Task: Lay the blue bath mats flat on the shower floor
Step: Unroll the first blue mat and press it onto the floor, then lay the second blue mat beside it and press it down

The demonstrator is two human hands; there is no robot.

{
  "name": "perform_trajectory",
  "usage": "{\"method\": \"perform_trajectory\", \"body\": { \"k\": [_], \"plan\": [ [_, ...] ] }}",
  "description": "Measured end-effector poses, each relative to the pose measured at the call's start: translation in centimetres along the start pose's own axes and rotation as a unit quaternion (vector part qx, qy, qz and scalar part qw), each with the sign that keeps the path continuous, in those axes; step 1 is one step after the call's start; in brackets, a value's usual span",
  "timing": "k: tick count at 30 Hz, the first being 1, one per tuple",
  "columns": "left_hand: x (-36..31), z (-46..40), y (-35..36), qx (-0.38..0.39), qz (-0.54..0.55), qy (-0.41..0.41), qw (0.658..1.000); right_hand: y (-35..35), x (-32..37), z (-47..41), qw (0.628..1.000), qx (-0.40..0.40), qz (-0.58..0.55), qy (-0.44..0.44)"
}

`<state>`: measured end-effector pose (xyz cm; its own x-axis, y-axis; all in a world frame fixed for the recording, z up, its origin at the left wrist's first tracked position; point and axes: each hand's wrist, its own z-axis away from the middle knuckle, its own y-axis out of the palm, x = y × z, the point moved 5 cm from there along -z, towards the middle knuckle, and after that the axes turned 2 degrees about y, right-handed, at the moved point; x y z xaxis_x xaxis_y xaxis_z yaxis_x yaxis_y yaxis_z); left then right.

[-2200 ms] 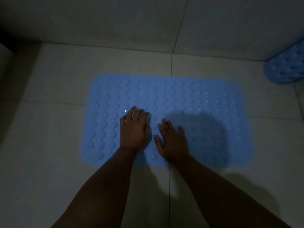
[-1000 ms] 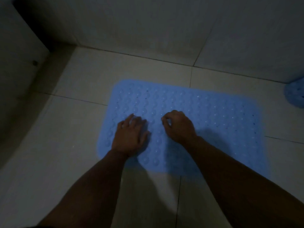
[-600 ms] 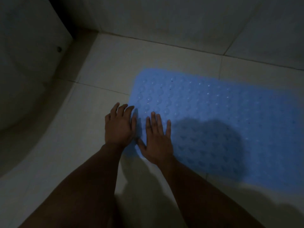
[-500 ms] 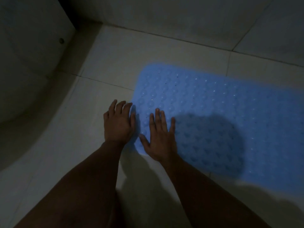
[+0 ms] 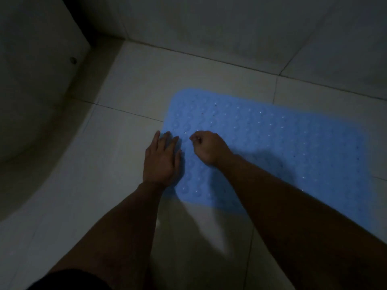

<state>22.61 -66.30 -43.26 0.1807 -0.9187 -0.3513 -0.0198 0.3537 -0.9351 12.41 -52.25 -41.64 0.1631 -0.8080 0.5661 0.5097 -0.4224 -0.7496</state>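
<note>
A blue bath mat with rows of round bumps lies flat on the pale tiled shower floor, running off to the right. My left hand rests palm down with fingers stretched out, straddling the mat's left edge. My right hand sits on the mat just right of it, fingers curled under into a loose fist with the knuckles pressing the mat. Neither hand grips anything. The second mat is out of view.
A pale curved fixture with a small round fitting fills the left side. Tiled walls rise behind the floor, meeting in a dark corner at the upper left. The light is dim.
My right hand has curled from flat fingers into a fist and shifted slightly farther onto the mat. My left hand stays flat at the mat's left edge. The view tilted a little.
</note>
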Motion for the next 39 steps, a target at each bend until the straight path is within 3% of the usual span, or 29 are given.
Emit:
{"method": "perform_trajectory", "body": {
  "k": [5,10,14,17,20,23,27,29,33,35,39],
  "plan": [
    [-1.1,0.9,3.9,0.058,-0.042,0.042,0.997,-2.3,-2.1,0.1,0.997,-0.067,-0.037,-0.029],
    [-1.5,1.5,4.7,0.014,-0.084,0.045,0.995,-1.5,-3.9,1.3,0.988,-0.101,-0.004,-0.114],
    [-1.6,1.4,4.7,0.021,-0.088,0.046,0.995,-1.3,-4.3,1.9,0.981,-0.123,-0.024,-0.147],
    [-1.7,1.4,4.4,0.060,-0.077,0.033,0.995,-2.7,-5.0,2.3,0.987,-0.101,-0.014,-0.123],
    [-1.4,0.6,3.3,0.118,-0.047,0.006,0.992,-8.4,-6.9,-0.1,0.999,-0.012,0.018,-0.026],
    [-4.3,-2.6,0.2,0.027,-0.099,0.033,0.994,-18.9,-9.9,-2.3,0.997,0.002,0.024,0.070],
    [-15.1,-10.9,-0.9,-0.015,-0.090,0.127,0.988,-33.7,-14.6,-0.6,0.984,-0.114,0.065,0.123],
    [-23.5,-15.4,-1.0,-0.015,-0.067,0.180,0.981,-40.3,-18.1,2.3,0.963,-0.213,0.076,0.150],
    [-40.7,-19.8,-1.4,-0.007,-0.028,0.265,0.964,-51.6,-25.1,9.9,0.860,-0.450,0.157,0.185],
    [-47.3,-19.6,-1.3,-0.007,-0.008,0.295,0.955,-55.0,-28.6,13.0,0.816,-0.473,0.216,0.252],
    [-55.7,-17.3,0.0,0.005,-0.007,0.349,0.937,-56.8,-35.3,17.0,0.785,-0.384,0.227,0.429]
  ]
}}
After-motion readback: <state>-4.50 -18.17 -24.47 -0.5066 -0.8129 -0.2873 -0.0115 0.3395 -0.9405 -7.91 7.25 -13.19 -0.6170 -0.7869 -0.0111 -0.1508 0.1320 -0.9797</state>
